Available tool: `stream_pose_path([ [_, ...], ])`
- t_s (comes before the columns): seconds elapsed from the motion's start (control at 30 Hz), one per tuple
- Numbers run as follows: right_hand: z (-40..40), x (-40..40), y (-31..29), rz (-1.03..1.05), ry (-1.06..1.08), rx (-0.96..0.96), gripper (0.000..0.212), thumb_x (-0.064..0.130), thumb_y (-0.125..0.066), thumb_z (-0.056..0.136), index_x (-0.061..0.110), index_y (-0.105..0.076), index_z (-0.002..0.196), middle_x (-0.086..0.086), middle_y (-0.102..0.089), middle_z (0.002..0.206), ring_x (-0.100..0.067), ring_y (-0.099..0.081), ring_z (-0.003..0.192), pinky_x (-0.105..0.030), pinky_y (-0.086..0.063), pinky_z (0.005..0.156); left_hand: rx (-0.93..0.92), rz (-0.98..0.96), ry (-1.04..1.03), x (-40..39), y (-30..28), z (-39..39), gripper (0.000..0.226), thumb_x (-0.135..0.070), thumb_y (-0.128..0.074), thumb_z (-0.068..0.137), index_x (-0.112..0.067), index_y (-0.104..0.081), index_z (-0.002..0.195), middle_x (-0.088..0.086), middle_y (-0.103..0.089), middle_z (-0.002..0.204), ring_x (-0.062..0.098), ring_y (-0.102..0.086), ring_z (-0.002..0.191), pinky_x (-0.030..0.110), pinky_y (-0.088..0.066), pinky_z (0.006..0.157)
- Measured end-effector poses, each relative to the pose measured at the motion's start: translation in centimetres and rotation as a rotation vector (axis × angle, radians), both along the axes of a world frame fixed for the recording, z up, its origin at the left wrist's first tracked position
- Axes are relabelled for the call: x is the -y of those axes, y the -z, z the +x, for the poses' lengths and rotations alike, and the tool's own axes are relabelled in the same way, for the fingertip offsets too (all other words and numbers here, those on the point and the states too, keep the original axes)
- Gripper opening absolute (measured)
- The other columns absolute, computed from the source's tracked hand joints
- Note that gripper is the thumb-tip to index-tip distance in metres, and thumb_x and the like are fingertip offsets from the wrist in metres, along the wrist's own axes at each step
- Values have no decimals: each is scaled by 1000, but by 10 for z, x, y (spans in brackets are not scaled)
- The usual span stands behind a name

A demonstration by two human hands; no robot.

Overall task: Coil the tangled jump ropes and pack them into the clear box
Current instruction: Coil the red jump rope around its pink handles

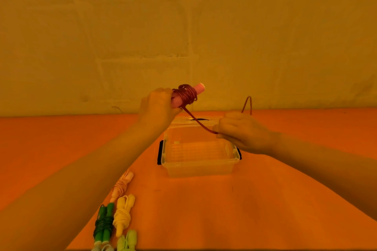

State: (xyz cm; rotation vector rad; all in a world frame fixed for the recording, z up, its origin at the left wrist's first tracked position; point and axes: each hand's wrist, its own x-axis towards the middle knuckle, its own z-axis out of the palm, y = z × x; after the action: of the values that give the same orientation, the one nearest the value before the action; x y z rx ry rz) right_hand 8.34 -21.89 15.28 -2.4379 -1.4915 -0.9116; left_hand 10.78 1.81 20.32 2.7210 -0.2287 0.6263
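Dark red cord (pixel 186 96) wrapped messily around pink handles (pixel 196 88) clutched in the left hand (pixel 158 106). Its free strand ran taut to the right hand (pixel 243 131), pinched there above the open clear plastic box (pixel 201 161).

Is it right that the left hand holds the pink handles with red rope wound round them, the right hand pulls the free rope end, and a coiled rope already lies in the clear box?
Not quite. In the head view the clear box is empty. The coiled ropes lie on the table beside it. The left hand, the pink handles, the red rope and the right hand are as stated.
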Motion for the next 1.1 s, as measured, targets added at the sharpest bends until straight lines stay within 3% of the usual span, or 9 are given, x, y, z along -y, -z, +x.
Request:
stream_pose_path([
  [0.07,-3,-8,-1,9,-54,51,25,28,-37,101,11,-56,102,-4,-59,80,-15,-46,73,-28,-38,60,9,169,-33,8,1,2,42,-34,-69,84,-12,-57,118,9,-60,110,26,-57,99,40,-48,83],
  [0.23,-2,-18,-26,77,-105,142,20,28,-35,102,14,-49,102,-3,-58,82,-12,-42,76,-18,-26,66,78,497,21,19,16,-6,35,-26,-54,94,-11,-48,126,8,-54,122,25,-49,114,38,-38,90],
  [0.33,5,-21,-39,121,-120,141,19,27,-37,101,14,-50,100,0,-50,84,-14,-40,73,-23,-30,61,177,581,172,21,28,-16,31,-20,-55,93,-8,-52,121,11,-58,117,29,-53,108,41,-39,85],
  [0.4,13,-17,-48,125,-86,170,26,30,-36,102,12,-53,97,-5,-54,79,-17,-40,72,-30,-32,60,348,581,348,18,35,-17,23,-16,-60,85,-4,-59,105,14,-66,95,30,-62,85,40,-47,69],
  [0.47,20,-13,-57,107,-24,221,37,36,-35,102,11,-61,92,-7,-56,77,-18,-41,72,-32,-32,61,483,587,511,15,43,-17,21,-18,-50,82,-5,-51,99,13,-66,86,29,-64,74,36,-49,61],
  [0.6,35,-7,-58,44,72,191,48,45,-33,100,13,-66,87,-4,-57,79,-19,-44,74,-34,-34,63,522,515,654,13,47,-25,24,-24,-47,84,-8,-44,102,13,-67,92,29,-64,80,37,-45,68],
  [0.77,45,1,-54,49,96,43,51,51,-29,99,16,-64,87,0,-56,79,-13,-42,76,-24,-22,67,598,354,735,3,38,-28,38,-29,-56,85,-5,-48,113,15,-67,100,28,-60,90,38,-41,74],
  [0.97,50,4,-53,44,85,-113,59,60,-25,95,16,-63,85,1,-56,80,-13,-44,77,-25,-27,67,527,322,862,-7,42,-35,33,-23,-55,89,-6,-47,116,17,-65,108,25,-52,102,38,-42,84],
  [1.1,55,8,-48,-1,134,-98,62,61,-22,95,15,-62,84,-1,-58,79,-21,-52,74,-28,-30,68,529,320,833,-14,44,-37,34,-24,-54,90,-5,-47,117,19,-64,109,26,-52,103,39,-41,84],
])
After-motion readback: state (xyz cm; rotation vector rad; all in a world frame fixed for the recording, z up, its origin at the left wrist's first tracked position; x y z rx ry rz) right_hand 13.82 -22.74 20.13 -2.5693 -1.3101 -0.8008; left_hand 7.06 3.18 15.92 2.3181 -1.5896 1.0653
